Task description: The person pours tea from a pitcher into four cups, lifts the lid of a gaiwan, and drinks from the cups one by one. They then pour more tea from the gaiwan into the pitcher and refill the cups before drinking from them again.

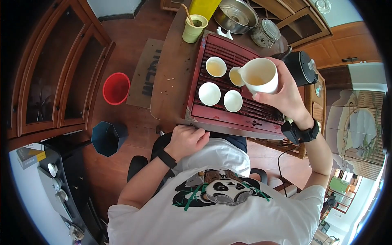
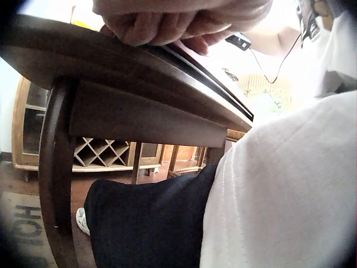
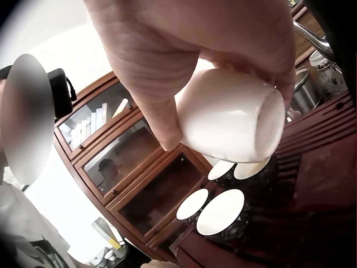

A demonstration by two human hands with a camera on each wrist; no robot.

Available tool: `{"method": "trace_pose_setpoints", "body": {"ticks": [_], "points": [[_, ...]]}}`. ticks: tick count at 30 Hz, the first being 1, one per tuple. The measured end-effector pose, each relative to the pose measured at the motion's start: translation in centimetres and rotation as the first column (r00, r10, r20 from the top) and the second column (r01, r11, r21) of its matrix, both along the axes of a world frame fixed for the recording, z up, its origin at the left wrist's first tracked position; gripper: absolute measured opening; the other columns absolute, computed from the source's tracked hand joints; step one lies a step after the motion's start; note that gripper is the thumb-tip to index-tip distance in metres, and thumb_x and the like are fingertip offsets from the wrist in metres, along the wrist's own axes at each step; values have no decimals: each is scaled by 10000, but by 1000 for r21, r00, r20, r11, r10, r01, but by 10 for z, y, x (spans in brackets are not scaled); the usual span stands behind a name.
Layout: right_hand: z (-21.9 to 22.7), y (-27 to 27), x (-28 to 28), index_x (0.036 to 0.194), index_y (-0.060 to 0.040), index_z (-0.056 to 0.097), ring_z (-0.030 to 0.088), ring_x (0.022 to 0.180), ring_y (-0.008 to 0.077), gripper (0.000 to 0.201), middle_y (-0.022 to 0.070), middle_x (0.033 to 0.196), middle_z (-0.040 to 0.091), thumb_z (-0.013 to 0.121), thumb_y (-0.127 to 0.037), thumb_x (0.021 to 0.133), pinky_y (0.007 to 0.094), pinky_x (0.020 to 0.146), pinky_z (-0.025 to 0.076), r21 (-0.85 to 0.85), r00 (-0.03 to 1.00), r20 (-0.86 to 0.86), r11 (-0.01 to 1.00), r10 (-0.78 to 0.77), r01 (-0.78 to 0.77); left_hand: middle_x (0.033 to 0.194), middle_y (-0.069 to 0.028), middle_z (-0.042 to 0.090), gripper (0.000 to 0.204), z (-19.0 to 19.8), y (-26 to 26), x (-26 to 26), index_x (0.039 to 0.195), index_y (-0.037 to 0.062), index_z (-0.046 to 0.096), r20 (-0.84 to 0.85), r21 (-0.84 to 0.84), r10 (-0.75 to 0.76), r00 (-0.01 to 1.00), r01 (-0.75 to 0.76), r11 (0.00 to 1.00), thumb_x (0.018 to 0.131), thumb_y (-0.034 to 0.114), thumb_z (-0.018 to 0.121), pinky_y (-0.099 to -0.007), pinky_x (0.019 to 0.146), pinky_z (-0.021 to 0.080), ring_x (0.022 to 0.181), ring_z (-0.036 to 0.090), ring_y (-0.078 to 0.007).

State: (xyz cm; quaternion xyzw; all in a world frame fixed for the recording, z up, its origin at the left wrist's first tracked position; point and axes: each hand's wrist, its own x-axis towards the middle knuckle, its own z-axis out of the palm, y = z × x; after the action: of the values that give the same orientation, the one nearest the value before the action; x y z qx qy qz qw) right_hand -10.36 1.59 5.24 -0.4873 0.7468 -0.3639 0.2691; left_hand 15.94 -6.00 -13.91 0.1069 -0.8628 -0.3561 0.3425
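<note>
My right hand (image 1: 289,93) grips a white tea pitcher (image 1: 266,83), thumb on the near side. The pitcher is tilted, its spout over a small cup (image 1: 235,77) that holds yellowish tea. Left of that cup stands another cup (image 1: 215,67) with tea in it. Two nearer cups, one at left (image 1: 209,94) and one at right (image 1: 232,101), show white insides. All stand on a dark red slatted tea tray (image 1: 220,115). From the right wrist view, the pitcher's base (image 3: 270,125) faces the camera. My left hand (image 1: 188,141) rests at the table's front edge, fingers loosely bent, holding nothing.
Behind the tray stand a pale green pot (image 1: 195,29) with a wooden tool, a steel basin (image 1: 236,16) and a lidded glass jar (image 1: 265,33). A black kettle (image 1: 300,68) is right of my right hand. Two bins, red (image 1: 116,88) and dark blue (image 1: 109,139), stand on the floor.
</note>
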Motion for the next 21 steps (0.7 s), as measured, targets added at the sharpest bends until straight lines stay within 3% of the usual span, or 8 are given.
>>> {"method": "trace_pose_setpoints", "body": {"ticks": [4, 11, 21], "points": [[0, -3, 12, 1388, -11, 453, 597, 1203, 181, 863, 111, 1265, 626, 949, -155, 696, 345, 1063, 472, -1, 996, 81, 1000, 27, -27, 537, -55, 573, 279, 0, 1, 0, 626, 86, 550, -5, -3, 1, 1000, -1, 1000, 804, 119, 763, -369, 467, 467, 477, 595, -243], [-4, -11, 24, 1384, -19, 468, 587, 1211, 181, 850, 91, 1258, 618, 942, -116, 685, 342, 1073, 459, -7, 982, 76, 985, 172, -172, 541, -62, 577, 273, 0, 0, 0, 636, 86, 552, -24, 0, -8, 1000, 8, 1000, 808, 119, 762, -373, 470, 466, 478, 596, -247], [7, -17, 36, 1381, -21, 474, 591, 1195, 181, 824, 88, 1244, 622, 934, -108, 703, 347, 1061, 472, 83, 972, 15, 969, 233, -233, 528, -65, 563, 288, 1, -1, 1, 625, 89, 543, -20, -6, -3, 1000, 3, 1000, 808, 124, 764, -375, 470, 467, 475, 591, -252]]}}
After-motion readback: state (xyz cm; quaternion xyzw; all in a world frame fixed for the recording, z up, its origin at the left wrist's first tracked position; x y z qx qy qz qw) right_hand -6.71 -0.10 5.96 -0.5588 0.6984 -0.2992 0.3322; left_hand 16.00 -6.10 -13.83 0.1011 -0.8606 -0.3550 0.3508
